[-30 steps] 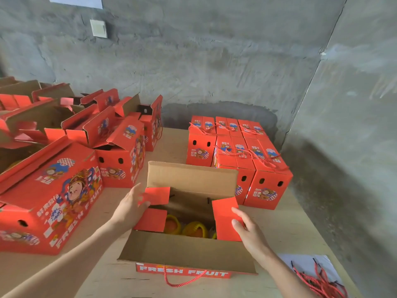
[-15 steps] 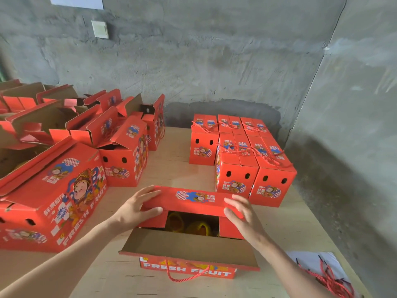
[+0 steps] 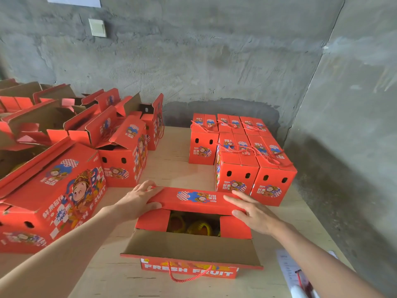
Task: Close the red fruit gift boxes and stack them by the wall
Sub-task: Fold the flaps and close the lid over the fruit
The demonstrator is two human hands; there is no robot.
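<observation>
Folded down since a second ago, far flap [image 3: 197, 198] covers half the open box [image 3: 189, 271] before me on the table [image 3: 176, 168], my left hand [image 3: 135, 201] gripping its left end, right hand [image 3: 255, 214] pressing flat on its right, closed boxes [image 3: 274, 186] beyond by the wall [image 3: 193, 61].

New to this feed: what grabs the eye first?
Bottom centre, the left hand holds and the right hand presses the far flap of an open red box, angled down over fruit in yellow netting; the near flap is not yet closed. A tidy block of closed boxes with rope handles sits back right by the wall. A jumble of open boxes crowds the left.
</observation>
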